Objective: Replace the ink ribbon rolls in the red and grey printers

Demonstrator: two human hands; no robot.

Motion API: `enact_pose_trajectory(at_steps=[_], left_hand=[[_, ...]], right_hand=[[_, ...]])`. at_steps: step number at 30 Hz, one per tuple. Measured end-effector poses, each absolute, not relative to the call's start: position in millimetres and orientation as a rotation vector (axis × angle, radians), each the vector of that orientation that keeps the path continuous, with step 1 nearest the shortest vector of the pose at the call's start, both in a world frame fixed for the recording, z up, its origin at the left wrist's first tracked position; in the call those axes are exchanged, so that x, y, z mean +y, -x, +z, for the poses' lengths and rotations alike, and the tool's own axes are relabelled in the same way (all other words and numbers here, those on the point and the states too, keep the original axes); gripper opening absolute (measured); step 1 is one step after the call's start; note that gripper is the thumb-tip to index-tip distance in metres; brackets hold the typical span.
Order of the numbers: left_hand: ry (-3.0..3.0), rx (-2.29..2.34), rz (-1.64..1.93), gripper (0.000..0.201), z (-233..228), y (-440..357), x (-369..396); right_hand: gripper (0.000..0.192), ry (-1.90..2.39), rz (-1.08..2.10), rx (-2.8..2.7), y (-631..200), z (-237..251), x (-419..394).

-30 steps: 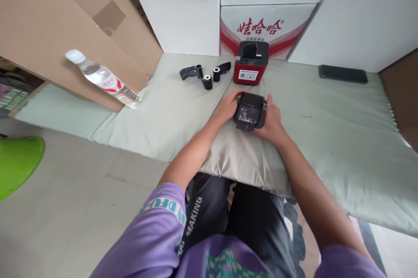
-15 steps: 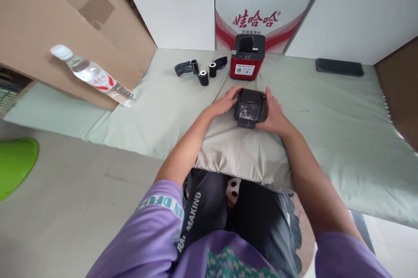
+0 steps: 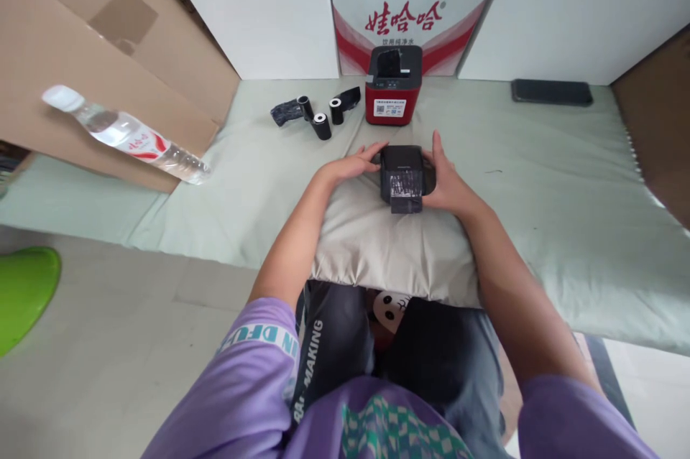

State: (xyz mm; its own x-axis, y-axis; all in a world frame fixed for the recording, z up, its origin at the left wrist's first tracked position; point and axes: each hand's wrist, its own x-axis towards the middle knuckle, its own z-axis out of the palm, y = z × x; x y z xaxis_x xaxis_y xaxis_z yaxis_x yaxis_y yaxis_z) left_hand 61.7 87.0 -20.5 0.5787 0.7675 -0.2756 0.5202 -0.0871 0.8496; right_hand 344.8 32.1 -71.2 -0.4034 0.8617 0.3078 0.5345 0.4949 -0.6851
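Observation:
A small black printer (image 3: pixel 402 157), with a strip of shiny black material hanging over its front, rests on the cloth near the front edge. My left hand (image 3: pixel 353 164) lies along its left side, fingers extended and fingertips against the upper left corner. On the opposite side, my right hand (image 3: pixel 448 182) grips the printer, one finger pointing up and the other fingertips partly hidden behind it. Just beyond stands a red and black printer (image 3: pixel 393 89) with a white label on its front. Several black rolls (image 3: pixel 322 126) and crumpled black strips (image 3: pixel 285 113) lie to its left.
White boxes (image 3: pixel 259 28) form a wall behind the cloth-covered surface (image 3: pixel 539 215). A water bottle (image 3: pixel 129 136) leans against a cardboard box (image 3: pixel 162 71) at left. A black phone (image 3: pixel 552 93) lies at the back right. On the floor side is a green seat (image 3: pixel 26 294).
The camera view has shifted, so the surroundings sit further left. The small printer has turned slightly, its front now squarer to me. Both hands stay at its sides.

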Motion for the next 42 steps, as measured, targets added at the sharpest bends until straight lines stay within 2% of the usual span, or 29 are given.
enact_pose_trajectory(at_steps=[10,16,22,26,32,37,42], left_hand=[[-1.932,1.109,0.173,0.098,-23.4,-54.3,93.0],[-2.050,1.124,0.088,0.087,-16.9,-54.8,98.7],[-2.061,1.054,0.051,0.092,-13.0,-51.1,109.1],[-2.072,1.008,0.116,0.094,-17.9,-46.5,114.4],[-2.111,1.011,0.057,0.104,-19.2,-46.9,116.6],[-2.134,1.008,0.059,0.102,-20.3,-48.8,116.5],[-2.128,1.004,0.081,0.101,-22.3,-48.5,114.3]], right_hand=[[0.165,1.234,0.583,-2.048,-345.1,-69.7,33.6],[0.166,1.251,0.593,-2.027,-343.9,-69.4,32.2],[0.163,1.259,0.592,-2.019,-337.9,-63.7,29.8],[0.170,1.336,0.611,-2.048,-333.8,-51.9,24.1],[0.143,1.323,0.613,-2.050,-333.8,-52.2,24.6],[0.159,1.336,0.560,-2.092,-334.0,-58.5,28.7],[0.153,1.336,0.594,-2.077,-334.3,-56.4,25.0]])
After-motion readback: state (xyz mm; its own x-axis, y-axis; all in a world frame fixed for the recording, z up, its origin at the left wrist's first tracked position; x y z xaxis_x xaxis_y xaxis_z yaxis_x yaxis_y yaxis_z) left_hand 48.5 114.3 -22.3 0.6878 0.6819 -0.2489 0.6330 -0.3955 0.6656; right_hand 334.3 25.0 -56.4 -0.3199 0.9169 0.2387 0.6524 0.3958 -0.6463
